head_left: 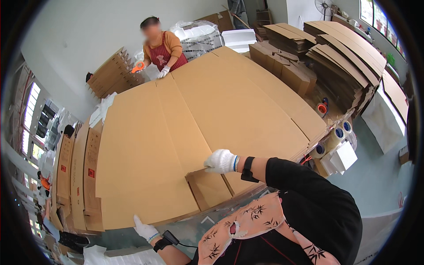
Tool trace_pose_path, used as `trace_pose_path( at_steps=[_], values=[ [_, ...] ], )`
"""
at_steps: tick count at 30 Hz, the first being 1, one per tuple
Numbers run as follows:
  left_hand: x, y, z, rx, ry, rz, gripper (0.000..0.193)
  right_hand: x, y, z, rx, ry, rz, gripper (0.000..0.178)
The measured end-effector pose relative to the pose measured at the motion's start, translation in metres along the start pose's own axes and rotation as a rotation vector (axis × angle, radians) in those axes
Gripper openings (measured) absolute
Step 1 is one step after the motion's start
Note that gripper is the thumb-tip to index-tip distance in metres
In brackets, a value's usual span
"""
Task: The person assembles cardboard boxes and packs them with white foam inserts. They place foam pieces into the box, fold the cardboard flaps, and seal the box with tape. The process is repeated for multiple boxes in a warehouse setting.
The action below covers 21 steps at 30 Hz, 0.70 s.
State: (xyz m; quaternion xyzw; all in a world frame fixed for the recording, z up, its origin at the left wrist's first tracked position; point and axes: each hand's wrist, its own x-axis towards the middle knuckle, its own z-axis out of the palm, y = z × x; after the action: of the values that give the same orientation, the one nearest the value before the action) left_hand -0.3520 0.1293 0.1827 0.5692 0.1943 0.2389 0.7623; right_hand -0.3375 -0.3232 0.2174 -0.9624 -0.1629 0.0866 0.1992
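A large flat brown cardboard sheet (145, 150) with crease lines and slots spreads before me, its surface unprinted. My right hand (221, 161), in a white knitted glove, is closed on the raised edge of a narrow cardboard flap (212, 187) at the near side. Beneath that flap's lifted edge a dark slot shows. At the near left edge of the sheet is my left hand (145, 229), also gloved. One of its digits lies over the edge and the others seem to go under it, mostly hidden.
Across the sheet stands a co-worker (165, 51) with gloved hands, one holding an orange tape dispenser (138, 66). Stacked cardboard (344, 57) fills the far right. Tape rolls (339, 132) sit at the right edge, below another tape dispenser (322, 107). Folded cartons (77, 176) stand at left.
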Motion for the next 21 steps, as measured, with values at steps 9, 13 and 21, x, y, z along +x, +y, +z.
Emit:
trace_pose_path(
  at_steps=[9,13,21],
  values=[
    [-0.111,0.108,0.111,0.248,-0.193,0.555,0.046,-0.039,0.078,-0.01,0.261,0.03,0.158,0.048],
    [-0.16,0.137,0.165,0.397,-0.33,0.626,0.045,-0.063,0.116,0.001,0.349,0.068,0.229,0.053],
    [-0.31,0.152,0.292,0.905,-0.563,1.087,0.043,-0.083,0.152,0.042,0.591,0.193,0.26,0.058]
  ],
)
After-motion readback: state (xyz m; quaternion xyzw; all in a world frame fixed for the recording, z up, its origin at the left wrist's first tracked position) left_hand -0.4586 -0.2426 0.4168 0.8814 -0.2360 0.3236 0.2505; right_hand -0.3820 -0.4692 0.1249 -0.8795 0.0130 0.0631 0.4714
